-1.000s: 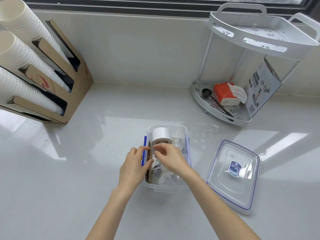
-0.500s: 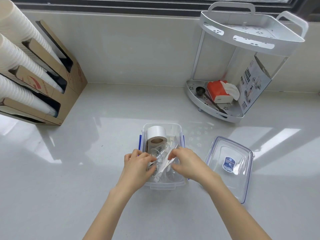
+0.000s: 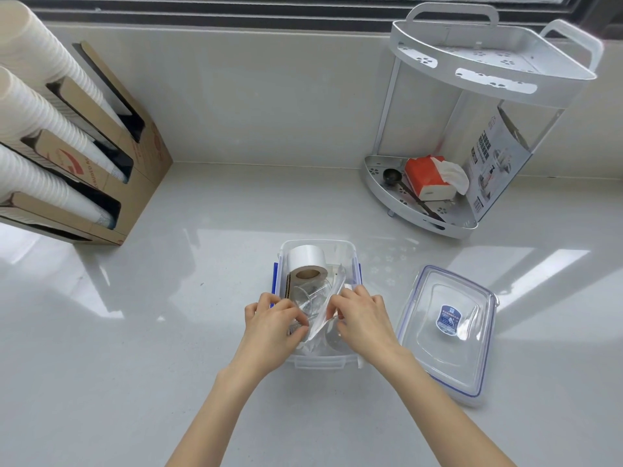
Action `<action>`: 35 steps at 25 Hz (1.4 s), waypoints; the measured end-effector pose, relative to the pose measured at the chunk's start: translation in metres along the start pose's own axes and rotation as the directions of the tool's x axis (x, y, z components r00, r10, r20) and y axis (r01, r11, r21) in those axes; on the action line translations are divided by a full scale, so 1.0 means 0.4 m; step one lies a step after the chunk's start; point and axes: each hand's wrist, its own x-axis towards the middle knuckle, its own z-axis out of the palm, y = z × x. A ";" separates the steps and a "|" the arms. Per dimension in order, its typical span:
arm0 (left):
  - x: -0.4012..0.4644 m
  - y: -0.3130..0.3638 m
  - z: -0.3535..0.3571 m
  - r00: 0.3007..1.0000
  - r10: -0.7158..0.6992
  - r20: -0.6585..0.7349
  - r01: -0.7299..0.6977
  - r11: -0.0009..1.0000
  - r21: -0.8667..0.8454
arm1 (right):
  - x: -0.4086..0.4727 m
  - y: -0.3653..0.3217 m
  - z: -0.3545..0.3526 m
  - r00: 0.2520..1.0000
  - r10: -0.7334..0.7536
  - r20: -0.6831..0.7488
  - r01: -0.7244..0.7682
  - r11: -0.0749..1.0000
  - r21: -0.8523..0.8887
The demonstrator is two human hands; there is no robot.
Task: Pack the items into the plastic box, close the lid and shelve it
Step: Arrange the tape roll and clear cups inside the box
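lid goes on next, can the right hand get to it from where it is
Probably yes: the lid lies flat on the counter just right of the right hand, nothing between them, though that hand is busy in the box.

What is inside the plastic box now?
The plastic box holds a white tape roll, a clear glass and a plastic wrapper. Both hands cover the near part.

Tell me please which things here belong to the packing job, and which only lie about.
Job in hand:
plastic box
lid, off, beside the box
white tape roll in the box
clear plastic items in the box
left hand, right hand

Lying about:
corner shelf rack
tissue pack
black scoop
paper-cup dispenser
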 end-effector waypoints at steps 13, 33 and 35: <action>-0.015 -0.005 -0.063 0.999 -0.017 -0.034 0.000 0.905 -0.425 | -0.022 0.032 -0.130 0.993 0.011 0.115 -0.063 0.886 0.459; -0.028 0.022 -0.046 0.982 0.034 -0.185 -0.132 0.825 -0.550 | 0.027 -0.039 -0.143 0.977 0.092 0.194 -0.207 0.637 0.742; -0.031 0.014 -0.049 0.978 0.019 -0.210 -0.135 0.823 -0.552 | 0.034 -0.048 -0.136 0.973 0.066 0.220 -0.211 0.635 0.743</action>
